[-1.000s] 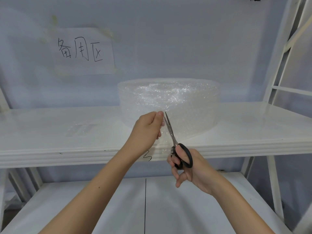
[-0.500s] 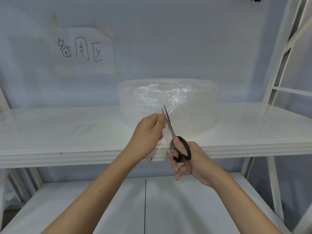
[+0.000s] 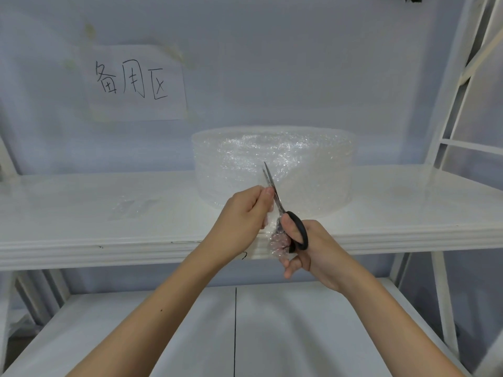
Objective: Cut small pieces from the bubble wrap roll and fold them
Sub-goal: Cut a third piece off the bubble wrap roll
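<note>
A wide clear bubble wrap roll (image 3: 304,170) lies flat on the white shelf (image 3: 81,213). Its loose sheet (image 3: 276,246) hangs forward over the shelf's front edge. My left hand (image 3: 245,213) pinches that sheet just left of the cut line. My right hand (image 3: 313,248) grips black-handled scissors (image 3: 275,197), blades nearly closed and pointing up and away into the sheet. Part of the sheet drapes over my right fingers.
A flat clear piece of bubble wrap (image 3: 133,208) lies on the shelf to the left. A paper sign (image 3: 133,83) with handwriting hangs on the back wall. A white rack frame (image 3: 451,131) rises at the right. A lower white shelf (image 3: 190,336) sits beneath my arms.
The scissors have travelled up and away along the sheet, and the blades have closed. My right hand rose toward the shelf edge; my left hand stayed put.
</note>
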Motion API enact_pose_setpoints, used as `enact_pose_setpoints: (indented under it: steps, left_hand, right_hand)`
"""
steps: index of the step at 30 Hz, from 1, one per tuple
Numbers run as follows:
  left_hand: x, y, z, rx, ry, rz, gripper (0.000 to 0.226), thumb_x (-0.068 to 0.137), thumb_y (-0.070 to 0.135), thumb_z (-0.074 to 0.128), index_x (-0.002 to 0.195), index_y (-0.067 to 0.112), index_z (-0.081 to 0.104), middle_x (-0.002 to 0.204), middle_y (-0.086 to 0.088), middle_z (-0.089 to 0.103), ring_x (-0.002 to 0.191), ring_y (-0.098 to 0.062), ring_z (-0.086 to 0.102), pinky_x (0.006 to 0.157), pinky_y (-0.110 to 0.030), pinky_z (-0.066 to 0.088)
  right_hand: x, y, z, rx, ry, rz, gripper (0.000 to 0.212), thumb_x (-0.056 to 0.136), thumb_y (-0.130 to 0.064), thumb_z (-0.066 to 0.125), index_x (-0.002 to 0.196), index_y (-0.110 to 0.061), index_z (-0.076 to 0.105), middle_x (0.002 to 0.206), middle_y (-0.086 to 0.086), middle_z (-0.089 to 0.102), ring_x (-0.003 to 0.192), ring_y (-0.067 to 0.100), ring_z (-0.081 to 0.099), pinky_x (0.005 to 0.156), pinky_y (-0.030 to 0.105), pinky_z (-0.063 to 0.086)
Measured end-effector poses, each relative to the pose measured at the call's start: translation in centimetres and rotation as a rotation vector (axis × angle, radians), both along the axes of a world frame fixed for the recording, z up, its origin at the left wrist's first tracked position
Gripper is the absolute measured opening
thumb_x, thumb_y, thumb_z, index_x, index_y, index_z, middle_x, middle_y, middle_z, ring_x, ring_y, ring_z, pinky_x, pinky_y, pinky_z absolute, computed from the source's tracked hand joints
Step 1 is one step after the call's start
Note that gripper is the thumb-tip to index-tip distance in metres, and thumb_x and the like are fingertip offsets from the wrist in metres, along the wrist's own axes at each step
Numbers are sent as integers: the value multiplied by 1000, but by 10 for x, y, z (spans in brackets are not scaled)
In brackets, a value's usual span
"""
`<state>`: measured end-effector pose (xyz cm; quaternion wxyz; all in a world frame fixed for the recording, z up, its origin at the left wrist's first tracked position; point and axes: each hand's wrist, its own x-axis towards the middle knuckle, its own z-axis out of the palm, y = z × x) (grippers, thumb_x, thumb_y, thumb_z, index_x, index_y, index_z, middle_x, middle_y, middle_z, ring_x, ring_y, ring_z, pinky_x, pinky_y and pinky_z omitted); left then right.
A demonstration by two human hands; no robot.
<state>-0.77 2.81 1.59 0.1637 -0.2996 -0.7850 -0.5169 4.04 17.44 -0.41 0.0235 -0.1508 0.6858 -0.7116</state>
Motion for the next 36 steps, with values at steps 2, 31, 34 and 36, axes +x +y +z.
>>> enact_pose_setpoints:
  steps: [2,31,34,36]
  left_hand:
    - [0,0,-1,-12,4,-16,41,104,32,42,64,22,50,56,8,52,54,-8,48,60,-27,41]
    - [6,-13,-3,-78,-38,-136,40,103,30,43,66,23,54,62,6,55,59,-11,49,63,-28,42]
    - [3,-19,3,-52,-30,-97,41,103,31,44,63,24,51,61,1,52,58,-12,48,63,-30,42]
    - [0,-20,4,-21,-44,-91,40,104,29,44,66,19,52,60,0,52,56,-11,48,64,-30,42]
  right_hand:
    - [0,0,0,-6,8,4,47,78,-52,60,67,-8,49,61,4,46,47,17,46,40,26,50]
    - [-3,1,15,2,81,-39,46,73,-57,65,51,-18,55,57,5,52,44,16,49,46,29,51]
    - [6,0,19,18,136,-112,37,71,-48,71,56,-14,65,68,8,58,49,16,52,45,28,50]
    - [11,-1,22,-5,174,-178,31,67,-40,69,66,-9,70,74,4,66,55,16,55,42,27,50]
